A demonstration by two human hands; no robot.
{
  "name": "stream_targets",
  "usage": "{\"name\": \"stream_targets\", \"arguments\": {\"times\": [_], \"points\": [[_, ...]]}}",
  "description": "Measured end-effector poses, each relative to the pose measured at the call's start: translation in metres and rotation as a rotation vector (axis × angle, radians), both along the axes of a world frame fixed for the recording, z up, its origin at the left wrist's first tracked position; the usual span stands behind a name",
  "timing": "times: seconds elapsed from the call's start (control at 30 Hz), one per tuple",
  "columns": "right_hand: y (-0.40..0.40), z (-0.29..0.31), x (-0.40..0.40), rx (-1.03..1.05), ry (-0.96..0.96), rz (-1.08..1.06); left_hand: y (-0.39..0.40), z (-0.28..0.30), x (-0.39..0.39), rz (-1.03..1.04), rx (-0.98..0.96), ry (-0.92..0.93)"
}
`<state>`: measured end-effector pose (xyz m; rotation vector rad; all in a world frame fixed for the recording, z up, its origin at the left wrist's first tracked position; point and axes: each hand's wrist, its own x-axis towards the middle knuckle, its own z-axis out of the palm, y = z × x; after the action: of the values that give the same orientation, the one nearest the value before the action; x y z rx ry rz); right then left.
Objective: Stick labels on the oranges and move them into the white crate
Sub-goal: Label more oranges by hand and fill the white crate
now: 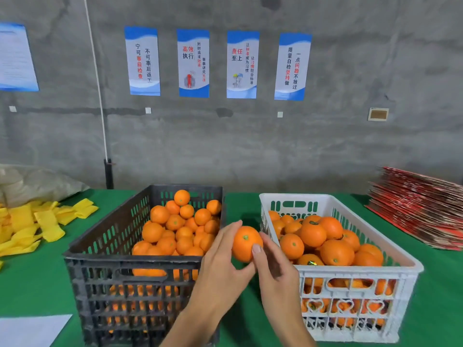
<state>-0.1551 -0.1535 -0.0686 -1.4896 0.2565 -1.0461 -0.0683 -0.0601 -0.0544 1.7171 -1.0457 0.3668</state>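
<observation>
Left hand (220, 261) cups a single orange (244, 244) from below and behind, fingers curled round its far side, holding it in the gap between the two crates with the green stem end turned up toward the camera; judged, this presents a clean patch of peel for labelling. Far left on the green table (32, 284) lies a loose heap of yellow foam sleeves (37, 226) in front of a grey sack (32, 181), and a white sheet (30, 329) sits at the near corner; whether it carries the labels cannot be told. Next comes the black crate (105, 246), piled with unlabelled-looking oranges toward its right and far side, evidently the supply. Right hand (273, 269) closes in on the held orange from the right, thumb tip pressed flat on the peel and fingers wrapped behind it; a label under the thumb cannot be made out, so the step is probably pressing one down or about to. Just right stands the white crate (406, 269), nearly full, some fruit showing small dark stickers near the stem; its closeness keeps the transfer short. Far right, a stack of red flattened cartons (421, 209) rests on the table.
</observation>
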Motion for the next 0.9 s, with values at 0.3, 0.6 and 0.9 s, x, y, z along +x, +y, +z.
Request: {"name": "stream_targets", "arguments": {"times": [0.3,0.6,0.9], "points": [[-0.009,-0.107,-0.039,0.056,0.356,0.101,0.006,-0.132,-0.024,-0.026,0.331,0.269],[-0.04,-0.183,-0.047,-0.713,0.905,0.294,0.025,-0.208,-0.039,0.042,0.248,0.624],[-0.042,-0.205,-0.036,-0.511,0.776,0.135,0.029,-0.213,-0.038,0.065,0.079,0.744]]}}
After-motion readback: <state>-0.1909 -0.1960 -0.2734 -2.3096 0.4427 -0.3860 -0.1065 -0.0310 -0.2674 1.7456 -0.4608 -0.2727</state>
